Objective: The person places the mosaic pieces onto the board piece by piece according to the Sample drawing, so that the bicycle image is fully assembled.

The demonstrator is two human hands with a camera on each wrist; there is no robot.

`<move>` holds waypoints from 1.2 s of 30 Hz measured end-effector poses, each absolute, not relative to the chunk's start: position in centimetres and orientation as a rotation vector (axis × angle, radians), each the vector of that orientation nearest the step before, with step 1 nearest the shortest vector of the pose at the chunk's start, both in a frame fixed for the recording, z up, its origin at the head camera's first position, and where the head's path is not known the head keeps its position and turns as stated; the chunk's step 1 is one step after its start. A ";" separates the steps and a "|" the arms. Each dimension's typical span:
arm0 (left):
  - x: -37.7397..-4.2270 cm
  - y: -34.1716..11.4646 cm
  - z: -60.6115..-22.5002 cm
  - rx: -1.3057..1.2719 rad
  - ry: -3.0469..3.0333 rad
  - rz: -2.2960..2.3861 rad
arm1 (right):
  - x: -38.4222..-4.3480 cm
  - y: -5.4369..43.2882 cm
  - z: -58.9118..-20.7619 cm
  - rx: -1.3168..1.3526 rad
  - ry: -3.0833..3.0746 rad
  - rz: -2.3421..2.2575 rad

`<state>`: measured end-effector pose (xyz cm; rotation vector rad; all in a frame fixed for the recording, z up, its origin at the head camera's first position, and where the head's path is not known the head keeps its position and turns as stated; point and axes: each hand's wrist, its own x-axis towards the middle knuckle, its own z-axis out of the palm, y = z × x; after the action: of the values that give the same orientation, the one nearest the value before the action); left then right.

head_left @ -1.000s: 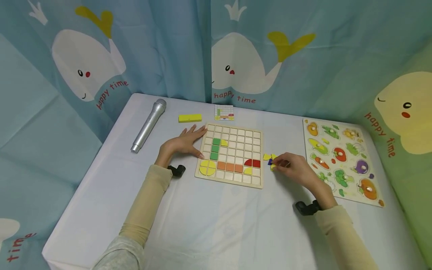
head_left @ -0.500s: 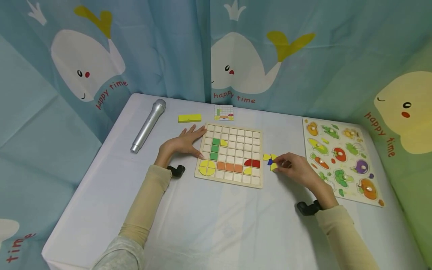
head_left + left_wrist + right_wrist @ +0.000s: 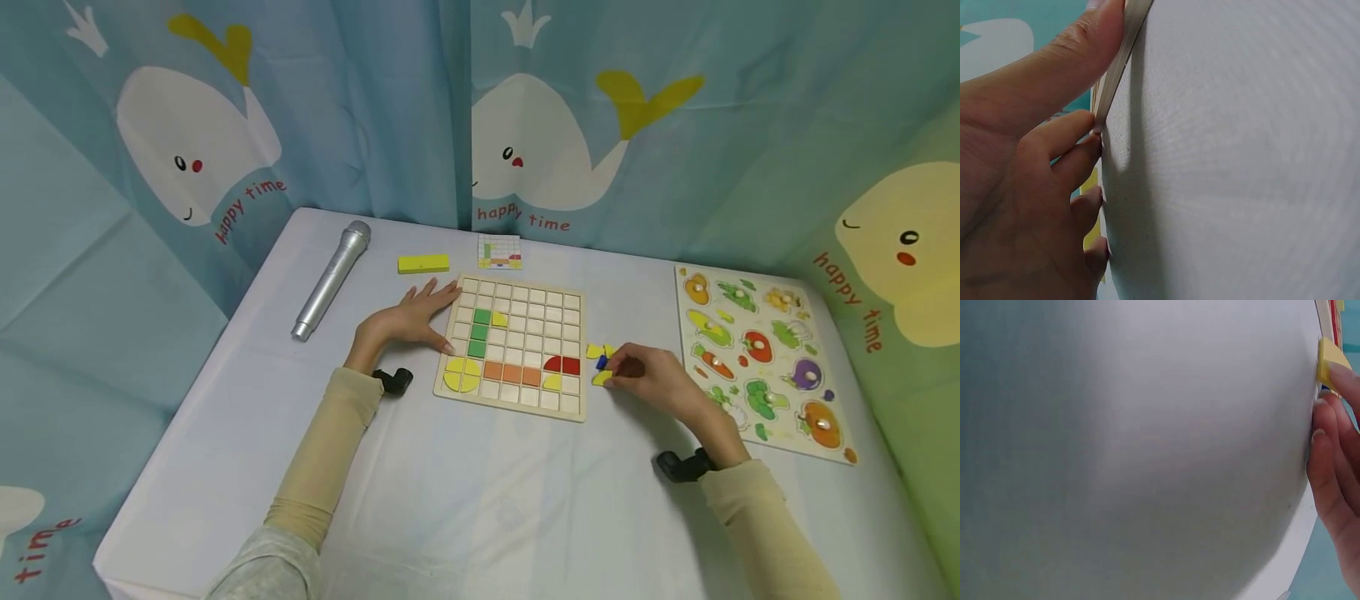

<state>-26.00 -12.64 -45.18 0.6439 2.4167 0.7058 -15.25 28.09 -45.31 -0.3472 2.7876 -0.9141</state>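
My left hand (image 3: 411,319) rests at the left edge of a wooden grid board (image 3: 525,412), thumb and fingers spread along its rim. The left wrist view shows its thumb (image 3: 1085,47) against the board's side. Green, orange, red and yellow tiles fill some of the squares. Just right of the board, my right hand (image 3: 651,377) pinches a yellow quarter-circle tile (image 3: 602,378); in the right wrist view the thumb lies on this yellow tile (image 3: 1330,355). A blue tile (image 3: 602,363) sits by the fingertips, partly hidden. Another yellow tile (image 3: 593,351) lies just beyond.
A small pattern card (image 3: 499,252) and a yellow block (image 3: 423,264) lie behind the board. To the left is a silver microphone (image 3: 330,282). A vegetable knob puzzle (image 3: 731,333) lies to the right, near the right forearm. Curtains stand behind the table.
The right hand's yellow tile has shifted slightly left and toward me, apart from the blue tile. The left hand keeps its place on the board.
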 end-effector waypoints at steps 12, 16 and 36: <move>-26.0 -12.7 -45.3 0.653 2.416 0.713 | -14.9 26.8 -45.3 -0.445 2.738 -0.914; -26.0 -12.7 -45.3 0.650 2.409 0.723 | -14.8 26.5 -45.0 -0.467 2.731 -0.907; -26.1 -12.7 -45.1 0.648 2.402 0.700 | -14.7 25.2 -44.4 -0.447 2.730 -1.016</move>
<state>-26.05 -12.69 -45.13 0.6482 2.4018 0.6999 -14.74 25.20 -44.35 -0.4469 2.7297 -1.0160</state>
